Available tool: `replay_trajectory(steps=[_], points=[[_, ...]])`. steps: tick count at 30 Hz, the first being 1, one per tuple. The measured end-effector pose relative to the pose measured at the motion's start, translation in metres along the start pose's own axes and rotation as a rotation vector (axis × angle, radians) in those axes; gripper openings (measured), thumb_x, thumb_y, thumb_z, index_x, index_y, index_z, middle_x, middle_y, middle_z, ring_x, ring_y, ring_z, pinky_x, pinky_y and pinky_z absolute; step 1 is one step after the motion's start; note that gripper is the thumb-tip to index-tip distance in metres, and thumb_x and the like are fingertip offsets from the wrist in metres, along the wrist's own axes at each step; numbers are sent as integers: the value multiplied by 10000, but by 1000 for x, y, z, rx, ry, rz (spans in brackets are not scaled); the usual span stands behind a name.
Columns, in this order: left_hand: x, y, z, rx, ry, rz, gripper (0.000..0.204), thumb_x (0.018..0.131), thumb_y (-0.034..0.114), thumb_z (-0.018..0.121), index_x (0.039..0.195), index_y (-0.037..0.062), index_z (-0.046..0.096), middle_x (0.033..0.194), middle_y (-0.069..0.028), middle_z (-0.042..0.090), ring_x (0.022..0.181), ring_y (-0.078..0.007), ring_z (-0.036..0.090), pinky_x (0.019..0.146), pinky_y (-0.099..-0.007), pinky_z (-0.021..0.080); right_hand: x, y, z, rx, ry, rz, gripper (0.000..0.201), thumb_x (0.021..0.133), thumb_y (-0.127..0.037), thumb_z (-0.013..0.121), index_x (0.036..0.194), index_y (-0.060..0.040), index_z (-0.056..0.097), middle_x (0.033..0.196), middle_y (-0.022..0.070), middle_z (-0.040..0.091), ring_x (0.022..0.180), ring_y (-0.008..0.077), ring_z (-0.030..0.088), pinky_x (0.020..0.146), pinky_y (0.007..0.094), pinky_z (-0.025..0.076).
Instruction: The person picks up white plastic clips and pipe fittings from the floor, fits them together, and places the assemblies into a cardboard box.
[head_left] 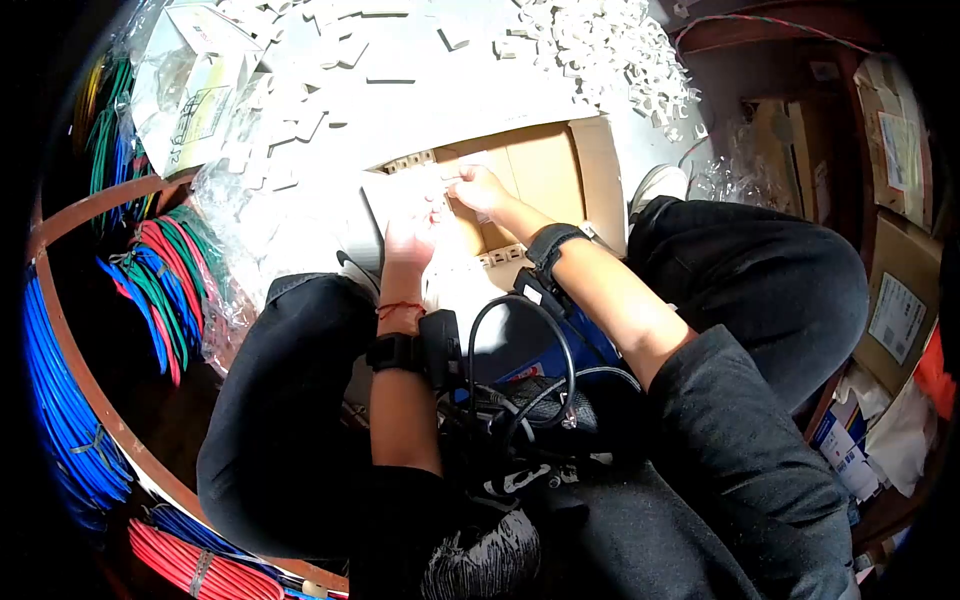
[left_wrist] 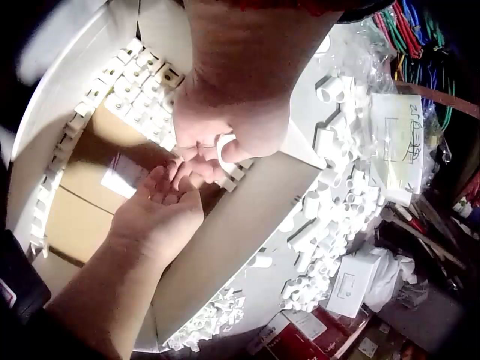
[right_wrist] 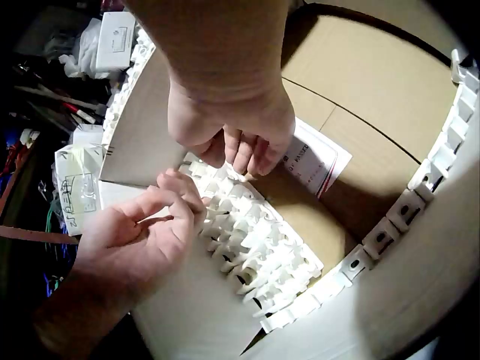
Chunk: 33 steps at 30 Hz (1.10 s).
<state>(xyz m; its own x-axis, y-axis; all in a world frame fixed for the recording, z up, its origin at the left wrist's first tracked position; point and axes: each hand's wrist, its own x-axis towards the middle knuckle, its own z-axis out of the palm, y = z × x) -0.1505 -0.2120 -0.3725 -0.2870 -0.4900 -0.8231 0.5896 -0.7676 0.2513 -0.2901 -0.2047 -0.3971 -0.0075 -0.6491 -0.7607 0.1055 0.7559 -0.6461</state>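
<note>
Both hands meet over an open cardboard box (head_left: 603,180) between the person's legs. My left hand (left_wrist: 240,124) has its fingers bent and pinches a small white clip (left_wrist: 224,142) between thumb and finger. Close beside it, my right hand (right_wrist: 232,124) reaches down with curled fingers, their tips at the end of the packed white pipe clips (right_wrist: 259,244). Those fingers hide what lies between them, so I cannot tell whether they grip a clip. Clips stand in tight rows along the box walls, around brown cardboard (right_wrist: 360,90) with a printed white label (right_wrist: 315,159).
Loose white clips (head_left: 600,60) lie heaped beyond the box, with short white pieces (head_left: 310,120) scattered to the left. Coiled cables (head_left: 70,400) hang along a brown metal rail (head_left: 100,385) on the left. Cartons (head_left: 895,310) stand on the right.
</note>
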Motion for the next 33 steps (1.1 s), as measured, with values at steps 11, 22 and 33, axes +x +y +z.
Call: replay_trajectory(steps=[11, 22, 33], points=[[-9, 5, -10, -43, -196, -116, 181, 844, 91, 323, 961, -14, 414, 883, -121, 503, 763, -223, 491, 703, -302, 441, 7, 26, -16, -42, 97, -25, 175, 646, -93, 492, 790, -30, 569, 642, 101, 566, 456, 150, 515, 430, 274, 424], [-17, 5, -12, 209, 112, -300, 179, 831, 77, 312, 887, -19, 453, 764, -92, 514, 655, -196, 503, 609, -279, 450, -10, 27, -19, -465, 79, -154, 270, 612, -129, 496, 826, 0, 596, 794, 145, 602, 732, 217, 579, 698, 266, 442], [-10, -2, -13, 113, 44, -185, 150, 786, -18, 344, 926, 7, 389, 827, -108, 478, 698, -195, 478, 627, -268, 432, -13, 28, -15, -476, 42, -132, 261, 618, -135, 498, 824, -8, 596, 794, 137, 602, 729, 231, 573, 695, 270, 439]])
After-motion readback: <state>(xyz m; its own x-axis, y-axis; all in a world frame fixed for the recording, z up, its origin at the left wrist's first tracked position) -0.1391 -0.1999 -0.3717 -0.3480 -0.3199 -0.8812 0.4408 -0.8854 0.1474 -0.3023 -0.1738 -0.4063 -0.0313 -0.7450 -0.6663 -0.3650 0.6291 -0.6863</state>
